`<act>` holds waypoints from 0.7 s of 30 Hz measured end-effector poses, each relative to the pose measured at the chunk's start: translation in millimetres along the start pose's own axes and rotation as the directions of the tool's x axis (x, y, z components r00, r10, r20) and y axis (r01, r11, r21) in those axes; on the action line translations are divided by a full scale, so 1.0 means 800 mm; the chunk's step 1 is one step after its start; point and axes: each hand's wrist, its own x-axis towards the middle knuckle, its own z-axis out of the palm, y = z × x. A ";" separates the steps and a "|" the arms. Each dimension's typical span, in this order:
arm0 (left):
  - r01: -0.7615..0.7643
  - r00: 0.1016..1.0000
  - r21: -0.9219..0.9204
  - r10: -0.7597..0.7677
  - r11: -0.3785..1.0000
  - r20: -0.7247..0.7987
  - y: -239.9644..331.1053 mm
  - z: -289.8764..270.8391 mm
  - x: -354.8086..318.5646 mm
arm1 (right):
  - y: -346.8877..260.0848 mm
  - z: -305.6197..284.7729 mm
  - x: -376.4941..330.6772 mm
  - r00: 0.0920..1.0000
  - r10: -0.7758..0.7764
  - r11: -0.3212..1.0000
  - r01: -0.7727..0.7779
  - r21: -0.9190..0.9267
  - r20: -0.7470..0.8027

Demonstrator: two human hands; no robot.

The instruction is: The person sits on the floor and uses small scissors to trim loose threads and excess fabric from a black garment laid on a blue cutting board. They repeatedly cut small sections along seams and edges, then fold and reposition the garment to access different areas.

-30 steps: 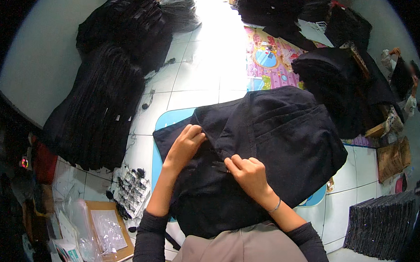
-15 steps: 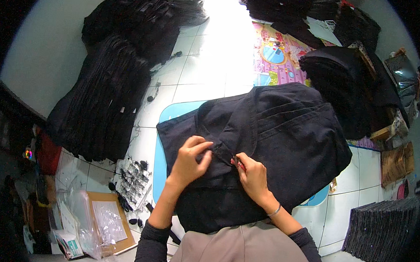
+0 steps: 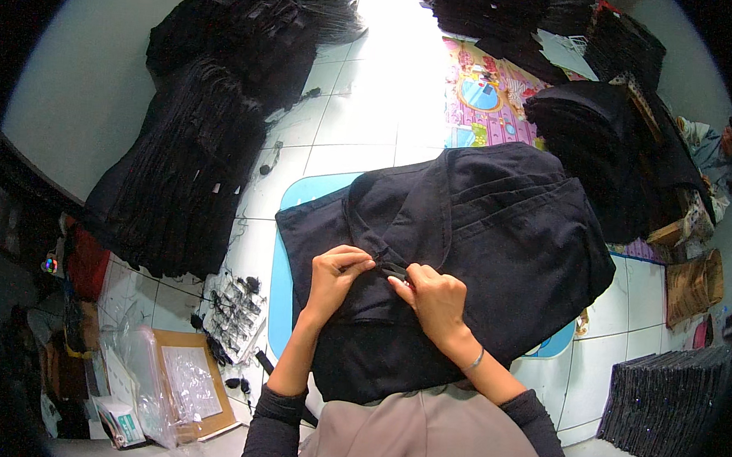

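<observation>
A black garment (image 3: 505, 252) lies spread in front of me, with stitched seams and folded layers. My left hand (image 3: 334, 276) is closed in a pinch at the garment's seam; any thread between its fingertips is too fine to make out. Beside it, my right hand (image 3: 438, 303) grips small thread snips (image 3: 397, 272), whose dark tip points left toward the pinched spot. Most of the snips' handle is hidden by my fingers. Under the garment, a light blue board (image 3: 281, 307) shows along its edges.
Tall stacks of black cloth (image 3: 179, 169) stand at the left, and more black cloth (image 3: 594, 149) at the right. Thread scraps (image 3: 236, 309) lie on white tiles. Near the lower left is a cardboard piece in plastic (image 3: 196, 385); a stack of dark panels (image 3: 663, 405) sits lower right.
My left fingers have come down and closed into a pinch at the seam. My right hand has turned, bringing the snips' tip beside the left fingertips.
</observation>
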 end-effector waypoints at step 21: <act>0.075 0.997 -0.171 -0.077 0.982 -0.006 -0.015 -0.006 -0.004 | -0.007 0.017 0.024 0.988 -0.151 0.983 0.146 -0.112 -0.031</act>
